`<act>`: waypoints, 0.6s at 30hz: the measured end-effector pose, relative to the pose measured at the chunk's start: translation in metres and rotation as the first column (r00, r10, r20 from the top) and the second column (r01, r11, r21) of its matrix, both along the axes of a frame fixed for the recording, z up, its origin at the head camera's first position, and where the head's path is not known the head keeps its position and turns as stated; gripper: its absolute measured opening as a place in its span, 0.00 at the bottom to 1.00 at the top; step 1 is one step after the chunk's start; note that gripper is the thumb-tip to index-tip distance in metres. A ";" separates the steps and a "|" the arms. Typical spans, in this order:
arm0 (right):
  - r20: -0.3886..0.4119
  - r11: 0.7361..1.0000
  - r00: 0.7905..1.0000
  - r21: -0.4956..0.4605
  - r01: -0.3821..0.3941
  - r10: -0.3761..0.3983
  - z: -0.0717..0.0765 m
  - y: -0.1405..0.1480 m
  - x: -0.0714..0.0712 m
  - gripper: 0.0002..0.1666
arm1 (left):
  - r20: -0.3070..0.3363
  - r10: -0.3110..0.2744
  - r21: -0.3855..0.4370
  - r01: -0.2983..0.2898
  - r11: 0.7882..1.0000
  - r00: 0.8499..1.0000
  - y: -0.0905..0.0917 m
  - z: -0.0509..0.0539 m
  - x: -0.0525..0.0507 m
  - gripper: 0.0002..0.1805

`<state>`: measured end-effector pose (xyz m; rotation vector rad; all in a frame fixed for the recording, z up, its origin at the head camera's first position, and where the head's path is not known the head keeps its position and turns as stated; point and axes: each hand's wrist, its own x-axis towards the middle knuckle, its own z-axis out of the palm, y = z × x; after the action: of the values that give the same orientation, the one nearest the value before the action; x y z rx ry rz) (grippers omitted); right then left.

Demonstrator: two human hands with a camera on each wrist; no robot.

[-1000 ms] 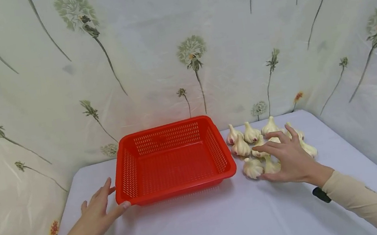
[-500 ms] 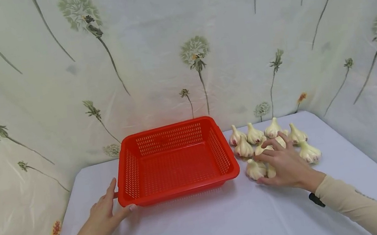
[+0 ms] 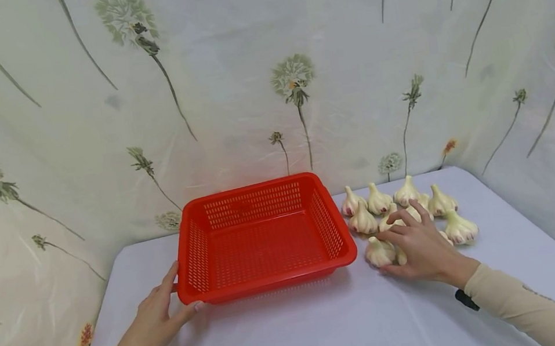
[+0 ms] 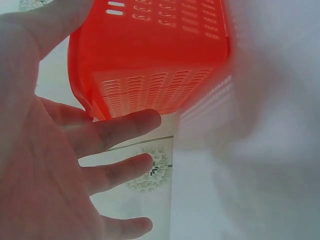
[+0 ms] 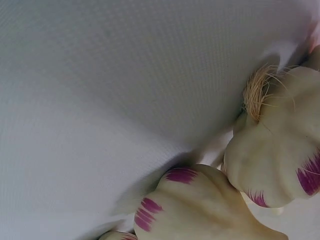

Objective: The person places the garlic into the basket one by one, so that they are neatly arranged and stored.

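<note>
In the head view, a red plastic basket [image 3: 261, 251] with slotted walls stands on the table. My left hand [image 3: 150, 324] is at its left end, thumb near the front corner and fingers spread along the side. The left wrist view shows those fingers [image 4: 120, 172] straight beside the basket wall [image 4: 150, 50]. To the basket's right, my right hand [image 3: 426, 247] curls its thumb and fingers round a garlic bulb [image 3: 401, 256], mostly hidden beneath the hand. Another garlic bulb [image 3: 380, 252] sits just left of it. The right wrist view shows bulbs with purple streaks [image 5: 200, 205], but no fingers.
Several more garlic bulbs stand close together behind and right of my right hand, among them one near the basket [image 3: 362, 219] and one at the right [image 3: 460, 228]. A white cloth covers the table [image 3: 288, 335]. A flower-printed sheet [image 3: 224, 86] hangs behind.
My right hand has lowered over the bulbs and its fingers have closed round one. My left hand has moved in closer to the basket's left end. The head view has shifted slightly.
</note>
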<state>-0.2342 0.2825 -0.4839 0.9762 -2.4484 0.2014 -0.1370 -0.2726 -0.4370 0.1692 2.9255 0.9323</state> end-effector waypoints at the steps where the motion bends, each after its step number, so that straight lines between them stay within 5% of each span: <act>1: -0.007 1.000 1.000 -0.005 -0.005 0.005 -0.001 0.000 0.000 0.38 | 0.006 0.002 0.004 -0.002 1.000 1.000 0.000 0.000 0.000 0.60; 11: -0.078 0.978 0.988 -0.150 -0.143 0.133 0.009 -0.010 -0.002 0.36 | -0.008 0.003 0.013 -0.003 1.000 1.000 0.001 -0.001 0.000 0.59; 18: -0.063 0.963 0.992 -0.242 -0.122 0.110 0.028 -0.016 -0.007 0.39 | -0.006 0.010 0.015 -0.010 1.000 1.000 0.001 -0.002 0.002 0.58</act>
<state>-0.2409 0.2660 -0.4563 1.0008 -2.2569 0.5021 -0.1347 -0.2716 -0.4392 0.1588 2.9284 0.9575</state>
